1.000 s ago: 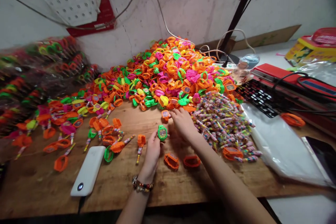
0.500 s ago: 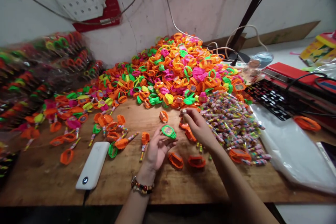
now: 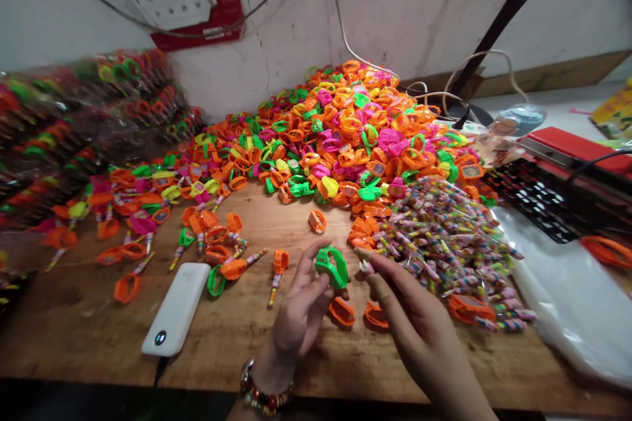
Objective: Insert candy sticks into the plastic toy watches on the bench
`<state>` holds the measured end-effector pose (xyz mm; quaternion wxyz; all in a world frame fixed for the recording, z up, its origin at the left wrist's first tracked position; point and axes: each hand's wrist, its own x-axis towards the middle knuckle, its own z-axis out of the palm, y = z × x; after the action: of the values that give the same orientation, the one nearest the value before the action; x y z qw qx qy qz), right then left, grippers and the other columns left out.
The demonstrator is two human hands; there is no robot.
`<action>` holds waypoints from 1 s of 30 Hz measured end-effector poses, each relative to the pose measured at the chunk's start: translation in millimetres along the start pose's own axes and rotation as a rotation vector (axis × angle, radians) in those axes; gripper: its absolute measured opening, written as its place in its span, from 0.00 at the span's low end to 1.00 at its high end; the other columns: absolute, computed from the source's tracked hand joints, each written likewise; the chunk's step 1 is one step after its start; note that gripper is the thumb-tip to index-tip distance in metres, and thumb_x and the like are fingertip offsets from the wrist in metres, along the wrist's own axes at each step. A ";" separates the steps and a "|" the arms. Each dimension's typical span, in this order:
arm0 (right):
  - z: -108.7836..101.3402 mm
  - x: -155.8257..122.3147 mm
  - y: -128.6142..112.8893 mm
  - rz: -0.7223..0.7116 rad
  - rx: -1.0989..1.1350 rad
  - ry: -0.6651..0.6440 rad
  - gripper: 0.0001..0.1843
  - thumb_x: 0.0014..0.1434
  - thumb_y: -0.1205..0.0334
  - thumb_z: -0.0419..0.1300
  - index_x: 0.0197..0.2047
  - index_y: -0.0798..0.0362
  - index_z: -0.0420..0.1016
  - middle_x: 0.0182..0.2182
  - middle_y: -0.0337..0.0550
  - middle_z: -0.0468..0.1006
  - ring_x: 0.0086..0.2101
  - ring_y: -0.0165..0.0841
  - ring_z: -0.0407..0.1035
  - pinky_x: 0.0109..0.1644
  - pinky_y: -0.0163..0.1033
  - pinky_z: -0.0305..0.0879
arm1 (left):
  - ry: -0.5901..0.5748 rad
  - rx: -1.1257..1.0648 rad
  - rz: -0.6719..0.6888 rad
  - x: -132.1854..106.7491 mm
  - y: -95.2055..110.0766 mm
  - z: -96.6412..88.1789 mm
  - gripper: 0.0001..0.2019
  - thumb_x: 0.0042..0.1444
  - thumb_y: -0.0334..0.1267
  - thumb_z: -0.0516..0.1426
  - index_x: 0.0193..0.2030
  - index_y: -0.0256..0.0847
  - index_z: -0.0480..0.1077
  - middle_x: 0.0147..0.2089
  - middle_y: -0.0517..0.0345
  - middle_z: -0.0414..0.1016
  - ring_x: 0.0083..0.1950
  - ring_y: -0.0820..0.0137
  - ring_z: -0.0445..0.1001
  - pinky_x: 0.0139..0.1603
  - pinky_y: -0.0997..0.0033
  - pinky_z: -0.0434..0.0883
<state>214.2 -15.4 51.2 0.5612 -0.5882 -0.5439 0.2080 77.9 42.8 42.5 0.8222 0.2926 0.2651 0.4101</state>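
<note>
My left hand (image 3: 299,312) pinches a green toy watch (image 3: 332,266) above the wooden table (image 3: 237,348), fingers closed round its strap. My right hand (image 3: 409,316) is beside it, thumb and forefinger pinched on a small wrapped candy stick (image 3: 364,267) held close to the green watch. Two orange toy watches (image 3: 358,313) lie on the table just under both hands. A heap of wrapped candy sticks (image 3: 444,240) lies to the right of my right hand.
A big pile of orange, pink, green and yellow toy watches (image 3: 345,138) fills the back. Finished watches with candy sticks (image 3: 217,253) lie left. A white power bank (image 3: 176,308) sits front left. Bagged watches (image 3: 64,138), clear plastic bags (image 3: 567,309), black tray (image 3: 538,197).
My right hand drew back from the candy heap towards me with a candy stick. My left hand turned and lifted the green watch. The view tilted slightly lower.
</note>
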 end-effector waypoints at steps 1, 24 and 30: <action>-0.1 -0.5 -3.9 -0.011 -0.017 0.004 0.16 0.65 0.60 0.54 0.56 0.47 0.69 0.48 0.45 0.79 0.46 0.35 0.75 0.46 0.37 0.75 | -0.032 -0.005 -0.024 -2.9 1.2 -0.2 0.22 0.54 0.40 0.62 0.56 0.46 0.67 0.44 0.56 0.73 0.40 0.72 0.71 0.43 0.73 0.70; -3.0 6.1 -26.5 -0.365 -0.331 -0.137 0.14 0.65 0.67 0.53 0.53 0.45 0.64 0.37 0.41 0.79 0.37 0.34 0.74 0.38 0.40 0.72 | 0.201 0.487 0.048 -14.8 20.4 15.6 0.20 0.55 0.57 0.57 0.29 0.41 0.62 0.21 0.67 0.60 0.20 0.80 0.57 0.17 0.84 0.57; -4.8 1.8 -18.0 -0.414 -0.393 -0.105 0.21 0.64 0.70 0.53 0.58 0.44 0.62 0.40 0.42 0.79 0.40 0.36 0.72 0.41 0.43 0.69 | 0.174 0.602 0.096 -15.8 22.7 18.7 0.18 0.57 0.55 0.56 0.29 0.41 0.65 0.22 0.66 0.58 0.21 0.78 0.57 0.19 0.81 0.58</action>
<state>211.6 -20.0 69.2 0.4383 -0.5506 -0.7104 0.0098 70.5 36.0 74.3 0.6525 0.4989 0.4298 0.3750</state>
